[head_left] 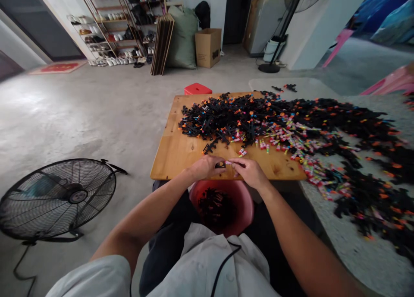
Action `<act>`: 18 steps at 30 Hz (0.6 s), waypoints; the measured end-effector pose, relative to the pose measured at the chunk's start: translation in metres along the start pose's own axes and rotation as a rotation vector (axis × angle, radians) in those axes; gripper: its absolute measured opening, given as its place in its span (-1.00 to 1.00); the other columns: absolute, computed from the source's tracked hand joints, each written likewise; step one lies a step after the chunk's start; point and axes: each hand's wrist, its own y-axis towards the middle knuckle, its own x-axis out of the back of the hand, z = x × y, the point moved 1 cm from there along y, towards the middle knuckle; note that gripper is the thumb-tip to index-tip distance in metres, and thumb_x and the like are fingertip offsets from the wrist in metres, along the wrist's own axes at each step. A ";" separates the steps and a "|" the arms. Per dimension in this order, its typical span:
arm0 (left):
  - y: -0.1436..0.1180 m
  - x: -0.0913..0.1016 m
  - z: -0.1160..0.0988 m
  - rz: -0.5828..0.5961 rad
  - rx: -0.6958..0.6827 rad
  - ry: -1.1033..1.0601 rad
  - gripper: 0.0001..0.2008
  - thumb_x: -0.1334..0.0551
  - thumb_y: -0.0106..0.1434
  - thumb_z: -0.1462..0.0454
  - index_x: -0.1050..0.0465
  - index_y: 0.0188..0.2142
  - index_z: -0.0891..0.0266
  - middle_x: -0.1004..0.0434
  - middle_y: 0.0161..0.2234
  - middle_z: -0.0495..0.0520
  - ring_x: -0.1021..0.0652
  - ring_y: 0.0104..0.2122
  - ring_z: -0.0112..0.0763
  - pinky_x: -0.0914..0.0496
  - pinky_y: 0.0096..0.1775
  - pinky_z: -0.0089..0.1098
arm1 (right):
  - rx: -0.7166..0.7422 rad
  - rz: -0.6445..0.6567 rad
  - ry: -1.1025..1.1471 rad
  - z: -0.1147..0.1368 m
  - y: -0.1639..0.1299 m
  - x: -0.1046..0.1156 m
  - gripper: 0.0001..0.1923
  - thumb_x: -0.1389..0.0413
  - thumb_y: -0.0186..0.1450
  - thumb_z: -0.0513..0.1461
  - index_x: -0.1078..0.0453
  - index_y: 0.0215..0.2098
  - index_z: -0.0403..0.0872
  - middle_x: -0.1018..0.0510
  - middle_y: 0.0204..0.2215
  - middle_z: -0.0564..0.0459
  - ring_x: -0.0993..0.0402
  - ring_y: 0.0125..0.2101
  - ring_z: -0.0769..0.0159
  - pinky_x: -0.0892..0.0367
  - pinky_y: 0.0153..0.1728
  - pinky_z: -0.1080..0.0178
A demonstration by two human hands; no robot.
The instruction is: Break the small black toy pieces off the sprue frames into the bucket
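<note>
I observe a small black part (221, 164) held at the near edge of the wooden worktop (181, 152), pinched in the grip of the left hand (206, 166). The right hand (248, 171) meets it from the other side, its fingertips closed on a thin pale piece (230, 162) that touches the black part. Both hands sit just above the worktop edge, close together.

Directly below the hands, between my knees, stands a red bucket (246, 202) with black parts lying inside. Beyond the hands, a loose heap of black parts (226, 118) with orange and coloured bits covers the far half of the worktop and runs on to the right across a grey speckled surface (362, 254).

A red stool (197, 89) shows behind the worktop. The floor is bare concrete (97, 111). A floor fan (58, 198) stands at left. At the back I note shoe racks (110, 33), a cardboard box (208, 47) and a pedestal fan stand (274, 51).
</note>
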 end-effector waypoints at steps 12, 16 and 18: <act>-0.006 0.000 -0.009 0.136 -0.049 -0.155 -0.66 -0.26 0.45 0.03 -0.60 0.03 0.19 -0.70 -0.20 0.09 -0.61 -0.30 -0.40 -0.38 -0.22 -0.49 | -0.048 0.121 0.041 -0.015 -0.018 0.007 -0.59 -0.26 0.35 0.05 -0.68 -0.02 -0.03 -0.73 -0.25 -0.02 -0.55 -0.51 0.32 -0.50 -0.40 0.25; -0.009 -0.007 -0.010 0.190 -0.112 -0.172 -0.68 -0.22 0.48 0.06 -0.63 -0.02 0.20 -0.72 -0.14 0.13 -0.65 -0.22 -0.34 -0.40 -0.16 -0.46 | -0.092 0.221 0.126 -0.027 -0.024 0.007 -0.52 -0.27 0.34 0.10 -0.67 -0.02 -0.08 -0.68 -0.38 0.03 -0.51 -0.51 0.33 -0.47 -0.39 0.25; -0.010 -0.008 -0.011 0.204 -0.099 -0.179 -0.69 -0.22 0.48 0.09 -0.64 -0.02 0.22 -0.72 -0.15 0.15 -0.65 -0.22 -0.33 -0.40 -0.17 -0.45 | -0.106 0.273 0.149 -0.031 -0.026 0.010 -0.50 -0.27 0.34 0.11 -0.66 0.00 -0.10 -0.64 -0.42 0.05 -0.49 -0.50 0.33 -0.45 -0.37 0.26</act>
